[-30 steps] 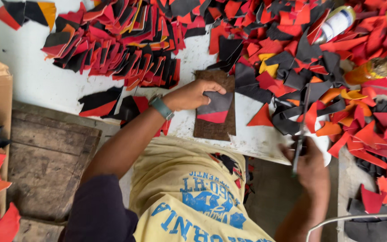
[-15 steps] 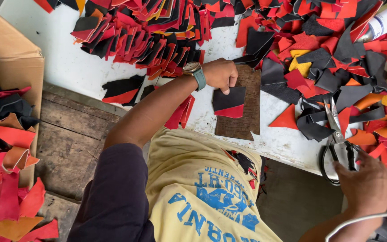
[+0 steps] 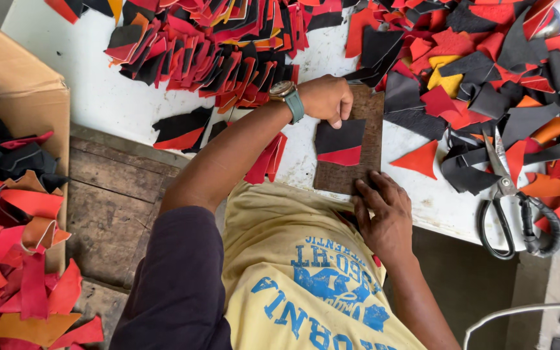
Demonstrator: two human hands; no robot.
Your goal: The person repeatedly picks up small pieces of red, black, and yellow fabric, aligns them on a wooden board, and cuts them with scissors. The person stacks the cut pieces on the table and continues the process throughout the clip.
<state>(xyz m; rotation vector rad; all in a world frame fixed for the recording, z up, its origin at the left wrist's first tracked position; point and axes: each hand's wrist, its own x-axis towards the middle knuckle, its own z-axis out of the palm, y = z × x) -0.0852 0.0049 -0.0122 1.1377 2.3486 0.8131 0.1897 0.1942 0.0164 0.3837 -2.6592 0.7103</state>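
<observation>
A black-and-red leather piece [image 3: 339,144] lies on a brown board [image 3: 365,178] at the white table's near edge. My left hand [image 3: 326,97], with a wristwatch on that arm, pinches the piece's top edge with curled fingers and holds it down. My right hand [image 3: 384,210] rests with spread fingers on the board's near right corner and holds nothing. A pair of black-handled scissors [image 3: 512,194] lies on the table to the right of the board, apart from both hands.
Rows of stacked black-and-red pieces [image 3: 209,58] cover the far table. A loose heap of red, black, orange and yellow scraps [image 3: 487,78] fills the right. A cardboard box [image 3: 21,97] of scraps [image 3: 14,259] stands at my left beside a wooden bench [image 3: 111,207].
My right hand has let go of the scissors, which now lie on the table, and has moved left onto the board. My left hand stays on the black-and-red piece.
</observation>
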